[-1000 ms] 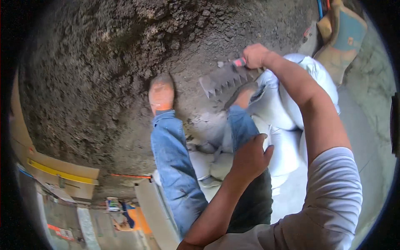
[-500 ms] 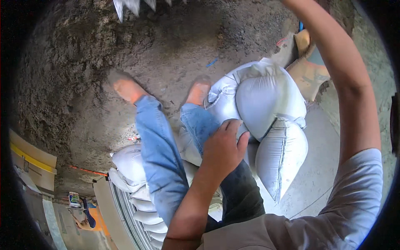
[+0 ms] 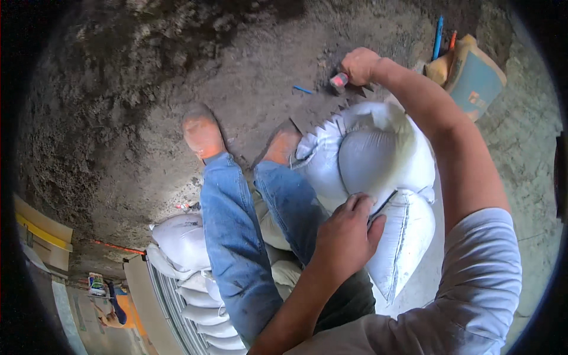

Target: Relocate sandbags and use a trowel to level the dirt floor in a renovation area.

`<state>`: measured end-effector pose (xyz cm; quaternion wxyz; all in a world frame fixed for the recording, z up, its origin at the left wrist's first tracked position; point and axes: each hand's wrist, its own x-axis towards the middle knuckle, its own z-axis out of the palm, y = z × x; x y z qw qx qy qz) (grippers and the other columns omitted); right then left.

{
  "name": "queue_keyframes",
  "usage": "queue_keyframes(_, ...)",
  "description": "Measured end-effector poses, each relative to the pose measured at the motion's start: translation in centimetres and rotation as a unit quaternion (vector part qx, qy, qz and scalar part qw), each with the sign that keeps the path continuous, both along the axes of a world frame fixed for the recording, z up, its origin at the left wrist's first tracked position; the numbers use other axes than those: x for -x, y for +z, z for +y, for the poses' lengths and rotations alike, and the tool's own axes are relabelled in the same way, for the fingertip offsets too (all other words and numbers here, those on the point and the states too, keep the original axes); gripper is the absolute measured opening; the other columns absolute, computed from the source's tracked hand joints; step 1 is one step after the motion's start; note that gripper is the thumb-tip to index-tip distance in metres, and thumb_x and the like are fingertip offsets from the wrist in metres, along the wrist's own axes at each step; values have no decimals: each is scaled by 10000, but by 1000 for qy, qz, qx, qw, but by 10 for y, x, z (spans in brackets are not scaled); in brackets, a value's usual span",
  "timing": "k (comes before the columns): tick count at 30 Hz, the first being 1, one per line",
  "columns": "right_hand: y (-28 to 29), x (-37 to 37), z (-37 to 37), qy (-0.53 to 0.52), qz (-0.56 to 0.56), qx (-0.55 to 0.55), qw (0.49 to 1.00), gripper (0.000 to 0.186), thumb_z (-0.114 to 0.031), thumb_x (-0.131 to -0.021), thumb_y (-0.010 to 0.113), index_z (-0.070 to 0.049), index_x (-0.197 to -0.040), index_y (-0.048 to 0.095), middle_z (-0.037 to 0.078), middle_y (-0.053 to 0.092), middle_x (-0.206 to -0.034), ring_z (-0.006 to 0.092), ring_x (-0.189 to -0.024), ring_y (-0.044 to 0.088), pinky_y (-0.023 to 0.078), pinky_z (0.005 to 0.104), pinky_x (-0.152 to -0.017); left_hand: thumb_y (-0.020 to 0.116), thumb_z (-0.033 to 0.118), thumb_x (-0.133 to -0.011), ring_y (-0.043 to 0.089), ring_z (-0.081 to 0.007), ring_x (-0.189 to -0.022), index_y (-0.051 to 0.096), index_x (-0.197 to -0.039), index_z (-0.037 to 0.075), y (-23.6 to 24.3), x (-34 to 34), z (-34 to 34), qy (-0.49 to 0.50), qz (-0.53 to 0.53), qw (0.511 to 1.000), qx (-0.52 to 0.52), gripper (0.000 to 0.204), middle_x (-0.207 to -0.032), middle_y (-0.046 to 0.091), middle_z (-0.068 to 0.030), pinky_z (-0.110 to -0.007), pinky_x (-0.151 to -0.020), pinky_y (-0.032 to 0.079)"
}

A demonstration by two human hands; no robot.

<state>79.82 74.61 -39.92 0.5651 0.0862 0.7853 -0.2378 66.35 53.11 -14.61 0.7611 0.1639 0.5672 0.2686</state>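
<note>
My right hand (image 3: 361,64) reaches forward and grips a tool's handle with a red end (image 3: 338,80). The tool's blade is mostly hidden behind a white sack. It is held just above the rough grey mortar surface (image 3: 177,71). My left hand (image 3: 348,236) rests flat on my right thigh, its fingertips touching the edge of a white sack (image 3: 402,236), and holds nothing. My legs in blue jeans (image 3: 236,236) stretch forward, and both dusty shoes (image 3: 201,131) press against the grey surface.
Full white sacks (image 3: 367,154) are piled to the right of my legs, and more are stacked at lower left (image 3: 183,248). A blue and tan bag (image 3: 473,77) and a blue rod (image 3: 438,34) lie top right. Another person (image 3: 112,307) is far below left, near yellow boards (image 3: 35,228).
My right arm swung the toothed tool from the surface up high out of view, then back down to the surface beyond the sacks. My left hand stayed on my thigh.
</note>
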Motion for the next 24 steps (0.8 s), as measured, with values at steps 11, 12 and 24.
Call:
queue_keyframes(11, 84, 198, 109, 71, 308, -183, 931, 429, -464, -806, 442, -86, -659, 583, 145, 574, -627, 335, -595, 570, 449, 417, -528, 603, 103, -754, 567, -272, -899, 524, -1003, 3, -7, 27, 4, 110, 4, 994, -23, 280, -991, 570, -160, -312, -776, 437)
queue_keyframes(12, 101, 202, 111, 69, 333, -188, 921, 415, -451, -808, 446, -87, -663, 580, 141, 575, -626, 333, -598, 570, 450, 413, -529, 602, 96, -754, 569, -261, -892, 523, -1005, 0, -8, 27, 2, 113, 9, 993, -23, 280, -989, 573, -152, -307, -772, 438)
queue_keyframes(24, 131, 35, 13, -819, 168, -140, 530, 291, -295, -633, 591, -58, -802, 603, 122, 605, -686, 245, -676, 600, 474, 331, -657, 585, 133, -792, 562, -168, -809, 552, -995, -10, -29, -11, -5, -52, 29, 998, 22, 251, -906, 597, -96, -264, -725, 437)
